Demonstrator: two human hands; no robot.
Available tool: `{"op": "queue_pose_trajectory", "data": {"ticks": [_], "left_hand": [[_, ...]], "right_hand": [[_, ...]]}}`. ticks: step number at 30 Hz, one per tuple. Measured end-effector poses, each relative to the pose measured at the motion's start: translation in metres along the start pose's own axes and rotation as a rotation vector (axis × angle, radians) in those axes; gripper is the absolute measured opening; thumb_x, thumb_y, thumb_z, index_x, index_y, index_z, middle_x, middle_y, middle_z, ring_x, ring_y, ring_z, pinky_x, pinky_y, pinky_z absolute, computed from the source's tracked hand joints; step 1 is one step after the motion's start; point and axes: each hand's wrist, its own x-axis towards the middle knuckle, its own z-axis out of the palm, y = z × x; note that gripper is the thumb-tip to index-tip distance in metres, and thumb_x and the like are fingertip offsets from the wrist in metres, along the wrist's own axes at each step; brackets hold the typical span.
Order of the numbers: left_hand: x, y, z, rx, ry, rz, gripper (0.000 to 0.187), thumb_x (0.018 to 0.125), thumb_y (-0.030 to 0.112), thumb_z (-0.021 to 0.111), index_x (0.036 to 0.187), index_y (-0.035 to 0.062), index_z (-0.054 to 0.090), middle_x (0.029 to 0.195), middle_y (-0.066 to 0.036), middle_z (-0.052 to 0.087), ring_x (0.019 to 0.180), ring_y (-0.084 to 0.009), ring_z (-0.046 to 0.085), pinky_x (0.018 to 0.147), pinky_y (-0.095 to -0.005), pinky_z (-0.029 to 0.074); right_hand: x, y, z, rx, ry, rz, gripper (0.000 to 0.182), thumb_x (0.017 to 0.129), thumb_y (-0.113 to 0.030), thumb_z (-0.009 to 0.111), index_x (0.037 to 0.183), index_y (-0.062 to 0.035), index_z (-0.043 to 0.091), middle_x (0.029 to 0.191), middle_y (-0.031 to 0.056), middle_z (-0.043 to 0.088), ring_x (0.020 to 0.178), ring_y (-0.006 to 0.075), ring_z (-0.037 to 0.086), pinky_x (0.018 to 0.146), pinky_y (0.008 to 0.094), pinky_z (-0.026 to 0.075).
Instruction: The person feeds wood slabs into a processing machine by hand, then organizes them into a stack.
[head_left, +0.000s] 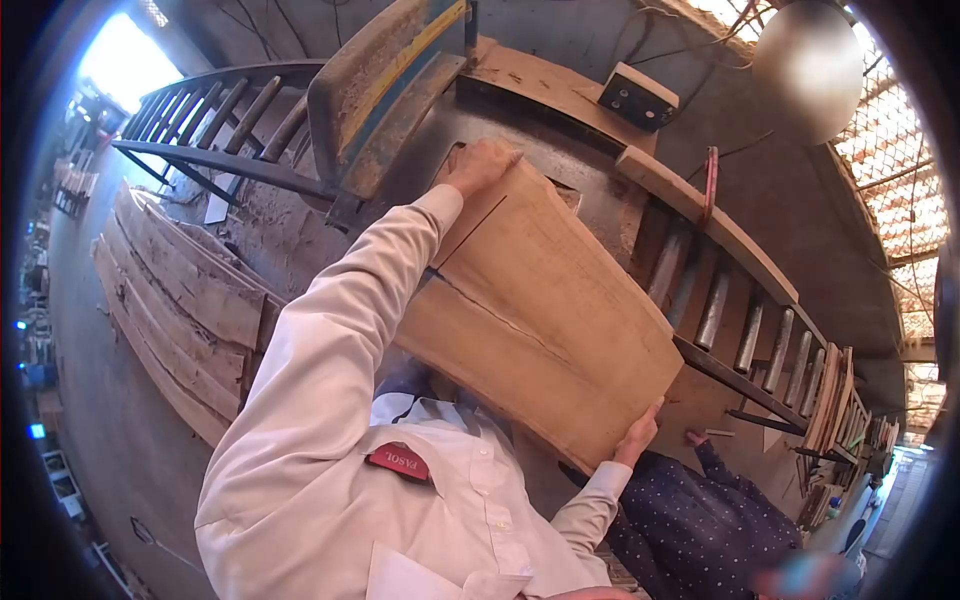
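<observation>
Wooden board [565, 295], long axis diagonal, upper left to lower right.

The board [560, 300] reaches from the tabletop [565, 155] toward the wearer's front; the left grip [482, 165] is at its far end, the right grip [638, 437] at its near right corner; a machine housing [360, 90] stands left of the far end; one roller rack [231, 113] runs off left, stacked planks [170, 310] on its near side; another roller rack [714, 310] extends right, a long bar [747, 247] along its far edge; a co-worker [690, 520] is at near right, beside the right grip.
</observation>
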Motion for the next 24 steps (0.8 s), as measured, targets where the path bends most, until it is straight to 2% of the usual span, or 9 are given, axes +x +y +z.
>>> {"op": "queue_pose_trajectory", "data": {"ticks": [2, 5, 7, 9, 11, 13, 15, 18, 24], "left_hand": [[0.001, -0.021, 0.014, 0.216, 0.133, 0.195, 0.073, 0.093, 0.063, 0.056, 0.117, -0.0042, 0.067, 0.118, -0.024, 0.069, 0.115, -0.0391, 0.064, 0.1, -0.0461, 0.048], [-0.061, -0.023, -0.023, 0.006, 0.137, 0.29, 0.061, 0.097, 0.052, 0.057, 0.12, -0.0042, 0.065, 0.121, -0.022, 0.067, 0.115, -0.0378, 0.063, 0.098, -0.0454, 0.048], [-0.137, -0.031, -0.066, -0.099, -0.076, 0.187, 0.059, 0.096, 0.048, 0.062, 0.123, -0.0043, 0.062, 0.126, -0.022, 0.065, 0.115, -0.0374, 0.062, 0.097, -0.0432, 0.049], [-0.204, -0.071, -0.071, -0.287, 0.026, -0.034, 0.054, 0.091, 0.047, 0.069, 0.115, -0.0017, 0.064, 0.111, -0.022, 0.068, 0.106, -0.0377, 0.064, 0.091, -0.0431, 0.051], [-0.268, -0.127, -0.043, -0.097, 0.323, -0.202, 0.061, 0.09, 0.048, 0.072, 0.119, -0.0041, 0.062, 0.109, -0.021, 0.068, 0.102, -0.036, 0.066, 0.089, -0.0441, 0.051], [-0.318, -0.155, -0.026, -0.285, 0.12, -0.492, 0.064, 0.091, 0.05, 0.072, 0.124, -0.0039, 0.06, 0.107, -0.017, 0.068, 0.102, -0.0289, 0.066, 0.088, -0.0425, 0.052], [-0.343, -0.181, 0.012, -1.255, -0.234, -0.713, 0.054, 0.092, 0.045, 0.074, 0.12, 0.0005, 0.061, 0.106, -0.012, 0.068, 0.098, -0.0222, 0.066, 0.086, -0.0389, 0.054], [-0.334, -0.15, 0.046, -1.762, -0.126, -0.76, 0.04, 0.092, 0.035, 0.077, 0.113, 0.0043, 0.061, 0.103, -0.008, 0.067, 0.092, -0.0192, 0.067, 0.081, -0.0351, 0.056], [-0.335, -0.133, 0.034, -1.718, 0.096, -0.713, 0.031, 0.092, 0.024, 0.076, 0.109, 0.0051, 0.059, 0.101, -0.007, 0.067, 0.09, -0.0183, 0.068, 0.075, -0.0346, 0.059]], "right_hand": [[0.005, -0.006, 0.006, -0.034, -0.07, -0.039, 0.079, 0.102, -0.061, 0.045, 0.114, 0.0134, 0.068, 0.109, 0.0188, 0.072, 0.098, 0.0237, 0.067, 0.085, 0.0356, 0.052], [0.011, -0.013, 0.002, -0.224, -0.235, -0.031, 0.082, 0.102, -0.063, 0.043, 0.114, 0.0139, 0.068, 0.109, 0.0194, 0.073, 0.098, 0.0266, 0.068, 0.085, 0.0374, 0.053], [0.009, -0.019, 0.014, -0.198, -0.114, 0.048, 0.083, 0.102, -0.064, 0.042, 0.115, 0.0136, 0.068, 0.11, 0.0198, 0.073, 0.099, 0.0276, 0.068, 0.086, 0.0377, 0.052], [0.012, -0.017, 0.024, -0.176, -0.044, 0.065, 0.084, 0.102, -0.065, 0.041, 0.115, 0.0133, 0.067, 0.111, 0.0202, 0.073, 0.1, 0.0286, 0.067, 0.087, 0.0381, 0.052], [0.02, -0.006, 0.03, -0.185, -0.028, 0.025, 0.086, 0.101, -0.067, 0.04, 0.116, 0.013, 0.068, 0.112, 0.0206, 0.072, 0.102, 0.0296, 0.067, 0.089, 0.0385, 0.051], [0.012, -0.016, 0.032, -0.168, -0.074, 0.035, 0.086, 0.1, -0.068, 0.042, 0.121, 0.013, 0.065, 0.118, 0.0195, 0.07, 0.106, 0.0275, 0.066, 0.092, 0.0358, 0.05], [0.011, -0.024, 0.04, -0.169, -0.078, 0.025, 0.087, 0.1, -0.068, 0.042, 0.122, 0.013, 0.064, 0.118, 0.0194, 0.07, 0.105, 0.0276, 0.066, 0.092, 0.0359, 0.05], [0.013, -0.025, 0.052, -0.204, -0.063, -0.016, 0.086, 0.101, -0.067, 0.041, 0.117, 0.0131, 0.066, 0.111, 0.0193, 0.072, 0.099, 0.0286, 0.067, 0.088, 0.0381, 0.051], [0.019, -0.026, 0.053, 0.045, -0.226, -0.082, 0.072, 0.102, -0.056, 0.051, 0.112, 0.0136, 0.068, 0.104, 0.0136, 0.073, 0.091, 0.0203, 0.067, 0.079, 0.0324, 0.053]]}}
